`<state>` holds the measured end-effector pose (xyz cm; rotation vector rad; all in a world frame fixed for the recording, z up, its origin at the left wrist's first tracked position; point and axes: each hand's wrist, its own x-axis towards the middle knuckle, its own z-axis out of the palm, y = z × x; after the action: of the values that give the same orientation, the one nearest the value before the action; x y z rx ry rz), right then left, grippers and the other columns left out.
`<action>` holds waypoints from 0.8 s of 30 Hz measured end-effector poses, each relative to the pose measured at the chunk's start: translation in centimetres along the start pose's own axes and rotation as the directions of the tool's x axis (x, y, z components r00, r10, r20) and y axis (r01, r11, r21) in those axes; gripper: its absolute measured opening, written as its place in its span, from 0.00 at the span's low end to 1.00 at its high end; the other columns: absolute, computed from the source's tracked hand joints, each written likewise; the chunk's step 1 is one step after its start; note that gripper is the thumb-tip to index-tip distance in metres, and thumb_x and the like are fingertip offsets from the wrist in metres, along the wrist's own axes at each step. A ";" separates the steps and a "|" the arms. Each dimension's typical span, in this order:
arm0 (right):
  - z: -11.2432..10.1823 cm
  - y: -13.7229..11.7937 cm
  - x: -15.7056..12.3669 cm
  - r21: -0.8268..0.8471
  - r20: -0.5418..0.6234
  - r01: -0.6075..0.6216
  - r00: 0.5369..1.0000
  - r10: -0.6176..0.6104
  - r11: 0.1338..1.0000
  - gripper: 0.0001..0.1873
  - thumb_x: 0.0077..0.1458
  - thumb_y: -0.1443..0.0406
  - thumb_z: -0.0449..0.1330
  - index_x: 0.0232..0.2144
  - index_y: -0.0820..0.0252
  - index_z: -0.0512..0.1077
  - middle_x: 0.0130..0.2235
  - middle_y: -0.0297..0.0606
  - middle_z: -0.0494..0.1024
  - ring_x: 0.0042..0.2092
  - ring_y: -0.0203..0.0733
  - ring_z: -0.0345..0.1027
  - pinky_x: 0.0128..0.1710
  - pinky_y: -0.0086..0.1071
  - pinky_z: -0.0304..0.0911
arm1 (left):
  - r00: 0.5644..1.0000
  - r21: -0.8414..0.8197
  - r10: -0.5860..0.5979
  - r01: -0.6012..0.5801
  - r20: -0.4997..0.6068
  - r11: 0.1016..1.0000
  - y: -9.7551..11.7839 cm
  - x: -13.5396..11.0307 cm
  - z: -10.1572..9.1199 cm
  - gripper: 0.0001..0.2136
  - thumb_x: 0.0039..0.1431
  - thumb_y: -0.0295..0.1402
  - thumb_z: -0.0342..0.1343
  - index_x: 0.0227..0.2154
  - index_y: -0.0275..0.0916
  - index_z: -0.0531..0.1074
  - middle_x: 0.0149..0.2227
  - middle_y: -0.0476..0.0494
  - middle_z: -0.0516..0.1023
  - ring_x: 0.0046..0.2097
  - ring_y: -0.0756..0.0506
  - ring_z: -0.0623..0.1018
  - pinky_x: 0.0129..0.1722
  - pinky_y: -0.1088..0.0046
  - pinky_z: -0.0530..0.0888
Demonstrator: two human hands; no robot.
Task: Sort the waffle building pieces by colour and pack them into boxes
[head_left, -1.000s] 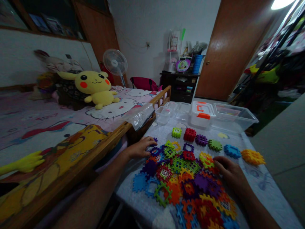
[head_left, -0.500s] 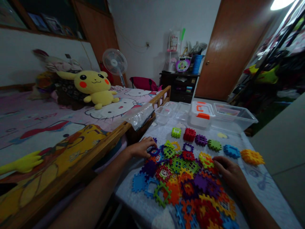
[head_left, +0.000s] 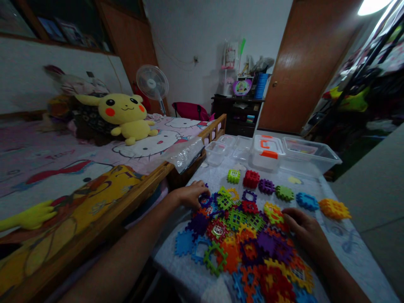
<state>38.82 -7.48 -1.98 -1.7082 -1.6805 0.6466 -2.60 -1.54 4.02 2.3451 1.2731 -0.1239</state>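
At the far left of a heap of gear-edged plastic building tiles (head_left: 236, 218), my left hand (head_left: 192, 194) has its fingers curled round the edge of a purple tile (head_left: 205, 200). My right hand (head_left: 301, 225) rests at the heap's right side, fingers bent inward beside a yellow-and-green tile (head_left: 273, 213). Whatever those fingertips hold is hidden. Behind the heap stands a row of stacked tiles: light green (head_left: 233, 176), red (head_left: 251, 179), purple (head_left: 267, 186), green (head_left: 284, 193), blue (head_left: 307, 201) and yellow-orange (head_left: 334, 209).
Clear plastic boxes (head_left: 311, 153) line the table's far end, one with an orange-handled lid (head_left: 268, 145). A wooden bed rail (head_left: 151, 179) runs along the left. On the bed sits a yellow plush toy (head_left: 126, 115). A fan (head_left: 153, 82) stands behind.
My left hand has shifted slightly to the right, at the purple tile. My right hand stays nearly in place, and the stacked tiles have not moved.
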 end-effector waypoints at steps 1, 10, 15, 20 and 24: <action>0.0 -0.1 0.0 0.002 0.000 0.001 1.000 -0.001 1.000 0.21 0.49 0.49 0.56 0.34 0.58 0.78 0.34 0.40 0.83 0.36 0.49 0.77 0.35 0.35 0.70 | 1.000 0.003 0.001 -0.001 -0.015 1.000 0.1 -0.1 -0.1 0.25 0.40 0.28 0.64 0.46 0.43 0.71 0.47 0.45 0.65 0.52 0.41 0.66 0.53 0.67 0.66; -0.1 -1.1 -0.2 0.026 -0.025 0.007 1.000 -0.007 1.000 0.19 0.48 0.50 0.57 0.30 0.57 0.79 0.32 0.39 0.83 0.34 0.49 0.77 0.33 0.34 0.70 | 0.943 0.101 -0.091 0.130 -0.319 0.986 -2.8 0.0 -1.1 0.22 0.43 0.29 0.62 0.46 0.38 0.71 0.49 0.41 0.69 0.53 0.39 0.67 0.55 0.64 0.65; -0.1 -1.2 -0.3 0.042 -0.030 0.006 1.000 -0.005 0.999 0.19 0.48 0.50 0.57 0.31 0.56 0.78 0.32 0.38 0.83 0.35 0.49 0.77 0.33 0.34 0.70 | 0.973 0.092 -0.112 0.133 -0.202 0.987 -3.7 1.6 -0.2 0.24 0.44 0.31 0.64 0.48 0.36 0.72 0.50 0.38 0.73 0.52 0.37 0.71 0.53 0.65 0.67; -0.2 -1.0 -0.3 0.028 -0.030 0.013 0.999 -0.012 1.000 0.18 0.49 0.51 0.57 0.32 0.56 0.78 0.33 0.39 0.83 0.35 0.49 0.77 0.34 0.34 0.71 | 0.975 0.070 -0.096 0.113 -0.201 0.991 -4.1 2.2 -0.1 0.26 0.42 0.34 0.66 0.48 0.38 0.73 0.50 0.39 0.74 0.52 0.37 0.73 0.53 0.65 0.68; -0.1 -0.7 -0.2 0.029 -0.007 -0.008 1.000 0.009 1.000 0.20 0.48 0.50 0.57 0.33 0.57 0.78 0.33 0.38 0.83 0.35 0.48 0.77 0.34 0.34 0.70 | 0.980 0.081 -0.084 0.100 -0.179 0.992 -4.4 2.6 -0.4 0.25 0.41 0.36 0.66 0.46 0.37 0.74 0.46 0.40 0.76 0.48 0.38 0.75 0.48 0.68 0.70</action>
<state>38.43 -7.68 -1.44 -1.6965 -1.6526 0.6651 -4.78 2.66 2.07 2.4169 1.4903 -0.0035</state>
